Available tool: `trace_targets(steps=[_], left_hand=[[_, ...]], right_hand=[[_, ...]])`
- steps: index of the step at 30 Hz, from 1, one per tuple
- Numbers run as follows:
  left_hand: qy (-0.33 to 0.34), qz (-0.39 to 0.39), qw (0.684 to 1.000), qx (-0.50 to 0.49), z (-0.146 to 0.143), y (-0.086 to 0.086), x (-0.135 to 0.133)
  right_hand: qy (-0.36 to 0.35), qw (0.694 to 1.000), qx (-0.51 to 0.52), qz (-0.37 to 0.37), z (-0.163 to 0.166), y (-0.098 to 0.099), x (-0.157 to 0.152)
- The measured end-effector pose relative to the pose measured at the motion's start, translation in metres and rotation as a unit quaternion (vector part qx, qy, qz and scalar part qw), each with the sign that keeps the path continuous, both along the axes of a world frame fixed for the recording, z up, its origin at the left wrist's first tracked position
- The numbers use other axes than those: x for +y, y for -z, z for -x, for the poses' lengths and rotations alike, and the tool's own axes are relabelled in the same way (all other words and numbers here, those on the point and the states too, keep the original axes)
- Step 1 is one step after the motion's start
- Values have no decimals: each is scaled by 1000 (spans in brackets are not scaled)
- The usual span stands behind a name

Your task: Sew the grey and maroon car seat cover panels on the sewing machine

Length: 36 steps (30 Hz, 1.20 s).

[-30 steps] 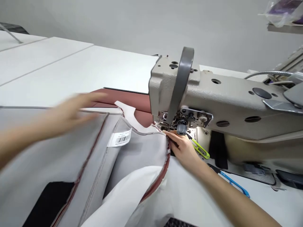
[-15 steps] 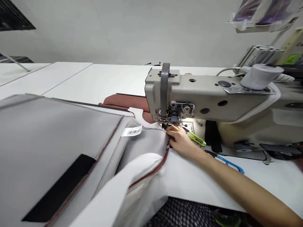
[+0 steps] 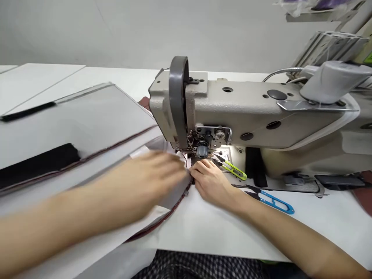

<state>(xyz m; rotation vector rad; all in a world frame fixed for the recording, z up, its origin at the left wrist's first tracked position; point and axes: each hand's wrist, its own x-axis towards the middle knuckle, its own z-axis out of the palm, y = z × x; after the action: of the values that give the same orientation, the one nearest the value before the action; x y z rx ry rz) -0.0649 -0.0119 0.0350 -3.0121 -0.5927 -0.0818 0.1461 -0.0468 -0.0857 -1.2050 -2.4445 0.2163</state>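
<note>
A large grey fabric piece with dark red seam edging lies left of the sewing machine and runs up to its presser foot. My right hand is closed on the fabric's edge just in front of the needle area; the fingertips are partly hidden. Over the fabric, my left hand reaches toward the needle area, blurred by motion, its fingers stretched out and holding nothing visible. Whether its palm touches the cloth I cannot tell. A black strip is attached to the fabric.
Yellow-green thread snips lie beside the needle plate, right of my right hand. Blue-handled snips rest under my right forearm's far side. A white thread cone stands on the machine. The white tabletop ends near my checked clothing.
My left hand has come into view from the left, over the fabric. The fabric has turned and shifted, its far corner now higher. My right hand stays at the needle area. The camera has moved closer.
</note>
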Motion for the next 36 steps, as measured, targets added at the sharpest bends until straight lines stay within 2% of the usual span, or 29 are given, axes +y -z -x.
trace_targets(steps=[2,5,7,9,12,15,19,23,26,30,33,36], left_hand=[[25,4,999,23,-7,22,5],[-43,17,999,10,-9,58,12],[-79,33,996,-22,-4,76,15],[-89,31,994,-52,2,86,16],[-69,7,994,-90,6,91,19],[-48,-35,992,-112,5,92,20],[-53,-71,989,-119,1,93,20],[-64,-73,985,-145,1,95,21],[-81,-84,983,-140,1,96,22],[-84,-86,987,-103,1,98,24],[-76,-73,989,-101,2,99,24],[-72,-72,989,-108,1,101,24]], right_hand=[[2,1000,0,-3,0,0,-1],[6,999,35,10,-1,1,-1],[15,994,103,25,-1,3,0],[51,979,193,37,-2,6,2],[118,961,248,29,-2,13,6],[111,976,188,15,-1,16,7],[95,983,137,78,3,7,9],[92,975,146,143,6,-2,12],[96,967,166,165,6,1,14],[83,972,192,108,5,8,12],[89,981,164,58,5,9,9],[97,984,135,69,4,5,6]])
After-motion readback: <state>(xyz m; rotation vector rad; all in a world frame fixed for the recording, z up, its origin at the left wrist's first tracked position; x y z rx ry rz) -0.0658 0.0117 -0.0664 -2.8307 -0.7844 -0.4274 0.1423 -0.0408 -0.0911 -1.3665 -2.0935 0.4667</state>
